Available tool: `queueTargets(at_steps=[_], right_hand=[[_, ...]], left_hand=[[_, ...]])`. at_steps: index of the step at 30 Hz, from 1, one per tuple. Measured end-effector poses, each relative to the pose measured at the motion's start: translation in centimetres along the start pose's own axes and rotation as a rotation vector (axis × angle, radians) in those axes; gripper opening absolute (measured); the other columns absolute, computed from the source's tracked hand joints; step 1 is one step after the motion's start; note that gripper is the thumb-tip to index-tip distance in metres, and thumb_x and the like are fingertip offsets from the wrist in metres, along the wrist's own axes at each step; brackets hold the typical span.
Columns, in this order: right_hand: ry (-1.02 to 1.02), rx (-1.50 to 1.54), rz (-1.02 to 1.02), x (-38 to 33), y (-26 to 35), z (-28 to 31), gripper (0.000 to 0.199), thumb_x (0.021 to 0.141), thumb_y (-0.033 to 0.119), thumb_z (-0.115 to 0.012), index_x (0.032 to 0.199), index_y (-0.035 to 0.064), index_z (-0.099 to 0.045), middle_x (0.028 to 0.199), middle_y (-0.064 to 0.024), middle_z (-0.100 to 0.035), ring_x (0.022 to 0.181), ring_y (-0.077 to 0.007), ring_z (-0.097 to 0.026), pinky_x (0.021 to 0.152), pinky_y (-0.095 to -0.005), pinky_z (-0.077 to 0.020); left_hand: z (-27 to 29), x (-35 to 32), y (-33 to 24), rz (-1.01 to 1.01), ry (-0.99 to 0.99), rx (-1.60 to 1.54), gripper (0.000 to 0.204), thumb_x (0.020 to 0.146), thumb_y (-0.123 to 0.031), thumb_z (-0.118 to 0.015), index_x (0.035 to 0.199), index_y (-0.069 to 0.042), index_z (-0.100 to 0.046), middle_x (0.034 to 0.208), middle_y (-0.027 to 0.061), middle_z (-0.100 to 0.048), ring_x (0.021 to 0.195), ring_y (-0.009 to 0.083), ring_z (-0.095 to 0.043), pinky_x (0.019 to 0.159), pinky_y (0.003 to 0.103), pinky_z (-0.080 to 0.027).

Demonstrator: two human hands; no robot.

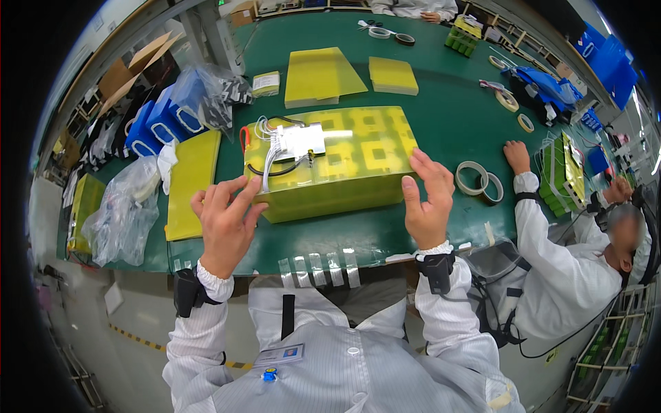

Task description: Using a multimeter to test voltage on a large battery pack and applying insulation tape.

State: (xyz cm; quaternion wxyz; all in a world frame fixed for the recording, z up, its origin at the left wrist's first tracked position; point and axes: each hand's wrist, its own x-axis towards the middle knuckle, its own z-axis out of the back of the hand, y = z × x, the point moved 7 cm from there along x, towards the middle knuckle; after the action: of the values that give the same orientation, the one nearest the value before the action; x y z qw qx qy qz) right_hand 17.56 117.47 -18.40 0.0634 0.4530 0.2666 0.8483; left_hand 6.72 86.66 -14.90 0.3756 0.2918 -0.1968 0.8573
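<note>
A battery pack [330, 196] covered in translucent yellow sheets lies in front of me on the green table. A white circuit board [301, 141] sits on its top, with white, black and red wires around it. At the near left corner, the fingers and thumb of my left hand [227, 217] close on the pack's edge. My right hand [428, 203] grips the near right corner, its thumb against the front side and its fingers by the top edge. The fingertips partly cover both corners.
Yellow sheets [194, 182] lie at left beside a clear plastic bag [127, 210] and blue bundles [169, 117]. Behind the pack are more sheet stacks [313, 72]. Tape rolls [471, 177] lie right. A co-worker [568, 268] sits at right by another pack [559, 175].
</note>
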Motion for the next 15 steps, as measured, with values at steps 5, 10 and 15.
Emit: queueTargets(at_steps=[5, 10, 15], right_hand=[[0.022, -0.008, 0.027, 0.1, 0.2, 0.3, 0.03, 0.093, 0.024, -0.068, 0.119, 0.0083, -0.071, 0.13, -0.0046, -0.068, 0.115, -0.0302, -0.056, 0.104, -0.0418, -0.0361], [0.025, -0.017, 0.013, 0.3, -0.4, 0.5, 0.029, 0.094, 0.025, -0.068, 0.117, 0.0072, -0.071, 0.129, -0.0058, -0.069, 0.114, -0.0301, -0.057, 0.103, -0.0415, -0.0379], [0.039, 0.016, 0.022, 0.8, 0.7, -0.5, 0.028, 0.095, 0.022, -0.066, 0.117, 0.0052, -0.072, 0.128, -0.0084, -0.07, 0.115, -0.0304, -0.058, 0.102, -0.0404, -0.0407]], left_hand=[[0.6, -0.9, 1.1, 0.005, -0.067, -0.068, 0.027, 0.08, -0.009, -0.079, 0.106, -0.013, -0.078, 0.111, 0.0037, -0.072, 0.09, 0.0211, -0.062, 0.091, 0.037, -0.037], [0.5, 0.2, 0.7, 0.089, -0.081, -0.206, 0.016, 0.079, -0.013, -0.08, 0.094, -0.01, -0.075, 0.105, 0.0038, -0.072, 0.095, 0.0245, -0.064, 0.086, 0.037, -0.04], [-0.1, 0.1, 2.9, 0.097, -0.109, -0.227, 0.016, 0.08, -0.009, -0.079, 0.096, -0.009, -0.076, 0.106, 0.0056, -0.07, 0.095, 0.0256, -0.062, 0.086, 0.036, -0.043]])
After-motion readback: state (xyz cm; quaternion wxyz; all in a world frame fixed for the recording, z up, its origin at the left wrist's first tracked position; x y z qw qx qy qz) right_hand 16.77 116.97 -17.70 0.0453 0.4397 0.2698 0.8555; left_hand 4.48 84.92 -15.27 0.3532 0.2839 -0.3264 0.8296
